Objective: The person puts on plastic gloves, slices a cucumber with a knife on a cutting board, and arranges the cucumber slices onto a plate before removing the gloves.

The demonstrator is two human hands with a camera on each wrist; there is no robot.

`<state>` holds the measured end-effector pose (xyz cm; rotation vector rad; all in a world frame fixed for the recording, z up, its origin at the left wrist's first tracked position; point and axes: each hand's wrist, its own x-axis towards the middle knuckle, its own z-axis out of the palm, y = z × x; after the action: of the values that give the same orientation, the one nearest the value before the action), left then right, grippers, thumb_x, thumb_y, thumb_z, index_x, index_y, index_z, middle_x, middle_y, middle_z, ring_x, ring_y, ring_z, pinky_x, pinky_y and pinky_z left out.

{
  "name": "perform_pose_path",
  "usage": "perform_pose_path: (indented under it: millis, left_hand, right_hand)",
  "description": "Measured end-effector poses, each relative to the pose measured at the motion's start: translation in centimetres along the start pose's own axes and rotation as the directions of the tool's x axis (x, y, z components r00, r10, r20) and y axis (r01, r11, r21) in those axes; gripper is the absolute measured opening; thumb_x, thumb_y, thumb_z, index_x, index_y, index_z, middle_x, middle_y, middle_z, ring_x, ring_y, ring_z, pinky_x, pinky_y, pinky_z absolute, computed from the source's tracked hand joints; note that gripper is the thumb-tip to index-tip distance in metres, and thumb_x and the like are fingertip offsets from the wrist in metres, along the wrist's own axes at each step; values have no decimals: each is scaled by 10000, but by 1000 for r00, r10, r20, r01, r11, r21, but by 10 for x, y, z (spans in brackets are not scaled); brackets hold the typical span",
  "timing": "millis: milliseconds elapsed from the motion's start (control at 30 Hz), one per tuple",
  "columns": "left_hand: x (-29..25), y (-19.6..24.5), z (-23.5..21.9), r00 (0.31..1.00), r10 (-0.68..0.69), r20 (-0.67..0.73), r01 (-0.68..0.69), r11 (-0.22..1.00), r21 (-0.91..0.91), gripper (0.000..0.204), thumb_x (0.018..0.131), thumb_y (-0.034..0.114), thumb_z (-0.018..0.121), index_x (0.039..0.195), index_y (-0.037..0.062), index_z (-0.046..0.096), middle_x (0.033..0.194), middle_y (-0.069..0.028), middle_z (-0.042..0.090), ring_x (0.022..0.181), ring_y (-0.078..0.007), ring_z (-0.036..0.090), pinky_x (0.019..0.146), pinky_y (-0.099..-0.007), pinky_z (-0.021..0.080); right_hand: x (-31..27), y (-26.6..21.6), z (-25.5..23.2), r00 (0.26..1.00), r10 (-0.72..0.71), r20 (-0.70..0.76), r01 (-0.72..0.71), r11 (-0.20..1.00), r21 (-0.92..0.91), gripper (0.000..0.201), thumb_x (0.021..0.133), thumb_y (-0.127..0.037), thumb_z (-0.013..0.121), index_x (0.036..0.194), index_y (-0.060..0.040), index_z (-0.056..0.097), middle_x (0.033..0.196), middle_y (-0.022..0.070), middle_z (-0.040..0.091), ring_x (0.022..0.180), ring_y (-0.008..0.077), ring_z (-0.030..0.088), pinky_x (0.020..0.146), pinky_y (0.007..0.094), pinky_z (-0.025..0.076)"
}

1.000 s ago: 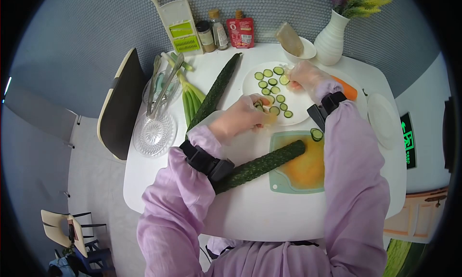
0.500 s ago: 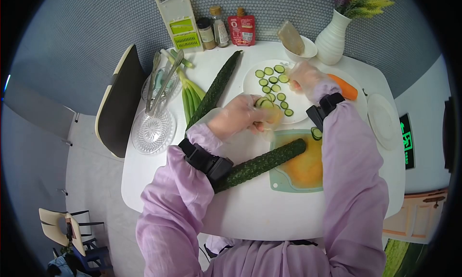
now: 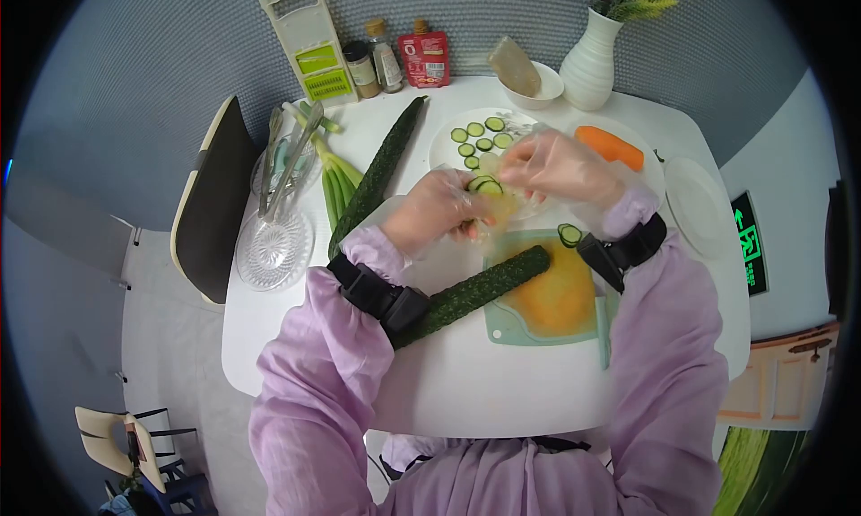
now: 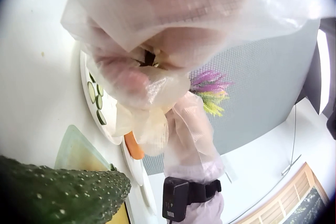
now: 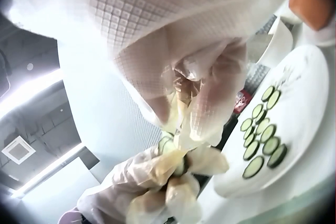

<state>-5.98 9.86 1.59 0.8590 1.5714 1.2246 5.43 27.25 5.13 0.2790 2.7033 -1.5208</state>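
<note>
Both hands wear clear plastic gloves. My left hand (image 3: 439, 213) holds a small stack of cucumber slices (image 3: 485, 185) between thumb and fingers, beside the near edge of a white plate (image 3: 441, 148). Close against it, my right hand (image 3: 560, 166) has its fingers curled, and its thumb and fingertips pinch at the edge of the stack in the right wrist view. Cucumber slices (image 5: 253, 167) lie spread over the plate, some overlapping. A whole cucumber (image 3: 475, 293) lies below the left hand, its end over a green cutting board (image 3: 552, 314).
Two more slices (image 3: 569, 235) sit at the board's far edge, and a pale green handle (image 3: 602, 332) at its right. Behind the left hand lie another cucumber (image 3: 386, 170) and scallions (image 3: 336, 188). A carrot (image 3: 610, 148), a white vase (image 3: 589, 63) and a grater (image 3: 309, 45) stand farther back.
My right hand has left the plate's right side and come toward the left hand, meeting it at the slices. The left hand has lifted its slices slightly. The head view has shifted.
</note>
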Motion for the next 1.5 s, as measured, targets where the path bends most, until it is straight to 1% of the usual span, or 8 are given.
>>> perform_pose_path:
  millis: [167, 300, 600, 800, 933, 1033, 1267, 1500]
  left_hand:
    - [-2, 5, 8, 1000, -12, 13, 11, 999, 48, 184, 799, 145, 654, 901, -5, 627, 744, -32, 633, 556, -62, 530, 488, -198, 407]
    - [-3, 6, 8, 1000, -23, 8, 22, 999, 49, 182, 794, 147, 660, 888, -5, 628, 736, -28, 631, 563, -63, 531, 490, -201, 407]
    - [0, -3, 2, 1000, -3, 13, 2, 1000, 24, 180, 784, 170, 673, 801, -4, 630, 667, -24, 617, 519, -65, 547, 456, -192, 415]
    - [-6, -2, -2, 999, -27, 38, 26, 999, 26, 165, 797, 157, 661, 841, 0, 637, 702, -19, 613, 562, -62, 533, 489, -197, 400]
    - [-6, -5, -6, 999, -18, 40, 17, 1000, 24, 169, 797, 144, 654, 859, -11, 630, 706, -27, 618, 551, -67, 546, 482, -199, 416]
    - [-7, -6, -9, 999, -18, 38, 17, 999, 29, 170, 790, 139, 655, 863, -12, 624, 707, -25, 619, 537, -68, 549, 471, -200, 422]
    - [-8, -4, -8, 998, -23, 52, 21, 999, 38, 180, 807, 138, 653, 873, -28, 633, 713, -28, 612, 571, -67, 544, 498, -198, 422]
    - [-9, -2, -8, 998, -8, 65, 5, 999, 38, 195, 805, 150, 660, 878, -29, 636, 714, -31, 616, 569, -67, 546, 494, -200, 423]
  right_hand:
    - [-3, 11, 7, 1000, -5, 8, 3, 980, 201, 187, 836, -155, 609, 866, 29, 624, 693, 26, 576, 603, 65, 539, 513, 205, 435]
    - [-3, 17, 5, 999, 36, 9, -37, 988, 149, 168, 833, -141, 609, 855, 26, 621, 698, 21, 576, 607, 64, 541, 518, 197, 436]
    - [-1, 36, -3, 965, -18, -261, 67, 981, 182, 202, 817, -188, 584, 831, 13, 577, 672, 19, 558, 605, 82, 532, 550, 217, 449]
    - [11, 44, -13, 933, 96, -346, -171, 967, -191, 303, 833, -299, 492, 726, -16, 514, 663, 69, 533, 615, 180, 498, 607, 301, 407]
    - [21, 47, -12, 949, 54, -309, -149, 945, -292, 312, 830, -316, 458, 706, -32, 494, 641, 82, 513, 622, 223, 484, 622, 315, 397]
    - [26, 61, -14, 972, -129, -196, -20, 786, -618, 291, 831, -296, 450, 708, -36, 495, 665, 96, 536, 640, 237, 497, 618, 321, 399]
    - [52, 88, -15, 967, 205, 151, -192, 976, -100, 277, 825, -294, 490, 735, -36, 538, 696, 116, 565, 668, 251, 533, 636, 342, 422]
    - [66, 121, -23, 776, 259, 575, -514, 789, 338, 267, 819, -291, 529, 762, -35, 581, 727, 135, 594, 697, 265, 570, 654, 363, 446]
